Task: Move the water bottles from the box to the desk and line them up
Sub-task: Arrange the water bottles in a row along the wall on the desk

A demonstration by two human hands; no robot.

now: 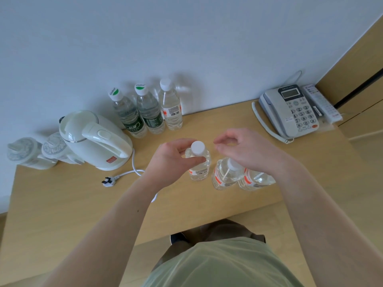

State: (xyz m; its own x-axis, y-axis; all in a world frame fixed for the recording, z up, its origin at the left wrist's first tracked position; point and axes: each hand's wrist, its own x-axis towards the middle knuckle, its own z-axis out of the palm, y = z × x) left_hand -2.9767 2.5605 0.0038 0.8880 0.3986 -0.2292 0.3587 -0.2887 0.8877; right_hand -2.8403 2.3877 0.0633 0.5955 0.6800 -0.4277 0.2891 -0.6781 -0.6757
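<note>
Your left hand [174, 157] grips the clear plastic water bottle with the white cap [198, 160] just under its neck, thumb across the near side and fingers curled round the far side, and the bottle stands upright on the pale wooden desk [62, 199]. Your right hand [248, 150] hovers just to the right of that grip, fingers loosely curled and holding nothing, thumb and forefinger close together. Directly under that free hand stand two more clear bottles with red-and-white labels: one [226, 175] just right of the gripped bottle, the next one [256, 180] touching it and partly hidden by your wrist. Beyond the grip, against the white wall, three bottles stand in a row: two green-labelled bottles [132, 114] and a clear one with a barcode label [171, 106]. Left of the grip sits a white electric kettle [95, 139], its white cord and plug [108, 180] lying loose on the desk. Well to the right sits a grey desk telephone [290, 109]
</note>
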